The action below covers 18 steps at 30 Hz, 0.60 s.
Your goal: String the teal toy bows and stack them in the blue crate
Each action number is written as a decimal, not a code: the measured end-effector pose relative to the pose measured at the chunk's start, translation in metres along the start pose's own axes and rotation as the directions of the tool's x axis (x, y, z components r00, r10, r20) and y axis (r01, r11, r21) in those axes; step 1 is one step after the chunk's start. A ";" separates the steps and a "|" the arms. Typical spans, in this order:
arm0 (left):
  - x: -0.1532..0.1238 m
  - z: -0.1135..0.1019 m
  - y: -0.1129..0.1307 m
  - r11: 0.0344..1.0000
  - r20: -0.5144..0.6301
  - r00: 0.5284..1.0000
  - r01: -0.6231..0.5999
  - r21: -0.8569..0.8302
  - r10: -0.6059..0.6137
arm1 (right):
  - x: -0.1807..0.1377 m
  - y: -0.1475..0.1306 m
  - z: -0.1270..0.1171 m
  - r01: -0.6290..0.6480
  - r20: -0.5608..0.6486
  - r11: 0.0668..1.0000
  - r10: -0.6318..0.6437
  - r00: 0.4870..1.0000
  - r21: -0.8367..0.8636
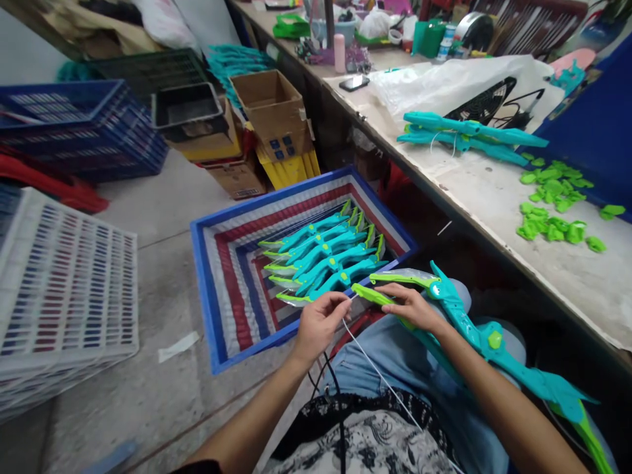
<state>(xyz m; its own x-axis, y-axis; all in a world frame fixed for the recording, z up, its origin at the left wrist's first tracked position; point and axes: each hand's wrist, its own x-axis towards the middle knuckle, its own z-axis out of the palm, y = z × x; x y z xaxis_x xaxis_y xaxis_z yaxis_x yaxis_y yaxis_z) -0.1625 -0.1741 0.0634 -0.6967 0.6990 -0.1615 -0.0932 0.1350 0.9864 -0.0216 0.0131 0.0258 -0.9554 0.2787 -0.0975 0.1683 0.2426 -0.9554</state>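
Across my lap lies a teal and lime-green toy bow (464, 319), folded so that two green limb tips point left. My right hand (412, 306) is closed around the nearer green limb tip (372, 294). Just left of that tip, my left hand (320, 322) pinches the end of a white string (372, 367), which runs down across my lap to the lower right. Whether the string passes through the tip is too small to tell. In the blue-rimmed crate (205, 289) before me, several similar bows (326, 250) lie side by side.
The workbench (474, 191) on the right bears teal bow parts (464, 135), small green pieces (553, 224), a phone (354, 83) and a black fan (486, 99). A white crate (64, 289) and a blue crate (118, 125) stand left. Cardboard boxes (274, 118) sit behind the lined crate.
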 end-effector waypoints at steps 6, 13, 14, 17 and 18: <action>0.002 -0.003 -0.002 0.999 0.010 1.000 -0.028 0.036 0.028 | 0.000 -0.001 0.001 -0.003 -0.007 1.000 0.003 1.000 0.001; 0.005 -0.006 -0.003 0.996 0.053 0.997 -0.063 0.063 0.059 | 0.000 -0.002 0.001 -0.009 -0.011 1.000 0.009 1.000 -0.003; 0.005 -0.006 -0.004 0.996 0.048 0.997 -0.064 0.067 0.061 | 0.000 -0.002 0.001 -0.008 -0.010 1.000 0.008 1.000 -0.007; 0.007 -0.005 -0.006 0.996 0.027 0.998 -0.061 0.061 0.060 | 0.000 -0.001 0.002 0.000 -0.002 1.000 0.000 1.000 -0.023; 0.008 -0.004 -0.006 0.997 0.027 0.998 -0.057 0.050 0.056 | 0.000 0.000 0.003 0.003 -0.004 1.000 -0.003 1.000 -0.027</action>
<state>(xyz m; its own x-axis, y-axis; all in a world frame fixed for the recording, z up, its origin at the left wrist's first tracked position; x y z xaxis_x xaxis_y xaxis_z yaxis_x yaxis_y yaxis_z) -0.1702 -0.1727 0.0561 -0.6817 0.7239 -0.1066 -0.0175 0.1295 0.9914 -0.0225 0.0104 0.0254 -0.9550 0.2815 -0.0931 0.1715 0.2683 -0.9479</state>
